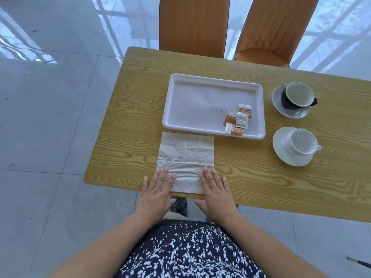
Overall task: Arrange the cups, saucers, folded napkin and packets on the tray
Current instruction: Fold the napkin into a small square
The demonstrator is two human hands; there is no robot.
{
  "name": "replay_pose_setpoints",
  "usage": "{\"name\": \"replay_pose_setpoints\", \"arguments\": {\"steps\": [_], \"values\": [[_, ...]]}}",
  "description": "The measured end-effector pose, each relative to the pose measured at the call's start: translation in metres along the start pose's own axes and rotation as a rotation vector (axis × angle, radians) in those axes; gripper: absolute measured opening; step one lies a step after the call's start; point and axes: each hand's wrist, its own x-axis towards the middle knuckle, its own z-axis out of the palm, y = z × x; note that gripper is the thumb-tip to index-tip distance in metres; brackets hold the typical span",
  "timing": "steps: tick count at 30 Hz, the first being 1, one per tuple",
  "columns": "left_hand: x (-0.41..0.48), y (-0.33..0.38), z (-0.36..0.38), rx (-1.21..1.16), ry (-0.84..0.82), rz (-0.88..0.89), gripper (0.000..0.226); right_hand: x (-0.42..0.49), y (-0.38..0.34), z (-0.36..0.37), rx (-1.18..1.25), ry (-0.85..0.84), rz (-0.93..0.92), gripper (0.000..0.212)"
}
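Napkin [186, 157]: spread flat on the table [140, 117], by its near edge, far side just beside the tray's near rim; not yet folded. Thin paper, light, limp, creased; I judge it would tear or skid if dragged.
Left hand [158, 189]: flat on the near-left corner, fingers straight, gripping nothing.
Right hand [215, 190]: the same on the near-right corner.
Best hold, probably: pinch the near corners, lift, fold along the crease.
Tray [192, 101]: packets [237, 119] heaped in its near-right corner.
Far right, off the tray: dark cup [299, 95] on grey saucer [295, 114], white cup [301, 142] on white saucer [281, 151]. Rigid and breakable; lift by the saucer.
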Motion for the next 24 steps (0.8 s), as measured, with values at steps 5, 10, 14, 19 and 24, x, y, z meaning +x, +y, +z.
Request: {"name": "replay_pose_setpoints", "arguments": {"steps": [5, 10, 14, 19, 24], "values": [[0.001, -0.001, -0.005, -0.031, -0.015, -0.005, 0.087, -0.004, 0.006, -0.005, -0.022, 0.011, -0.032, 0.097], [-0.003, -0.012, -0.013, -0.114, 0.077, 0.009, 0.081, -0.009, 0.009, -0.005, 0.036, 0.076, -0.011, 0.089], [-0.002, -0.024, -0.016, -0.185, 0.178, 0.041, 0.065, -0.014, 0.007, -0.006, 0.03, 0.168, -0.054, 0.071], [-0.005, -0.028, -0.017, -0.209, 0.259, 0.144, 0.047, -0.022, 0.007, -0.008, 0.09, 0.36, -0.135, 0.038], [-0.009, -0.025, -0.023, -0.307, 0.338, 0.178, 0.03, -0.02, 0.01, -0.017, 0.3, 0.445, -0.151, 0.023]]}}
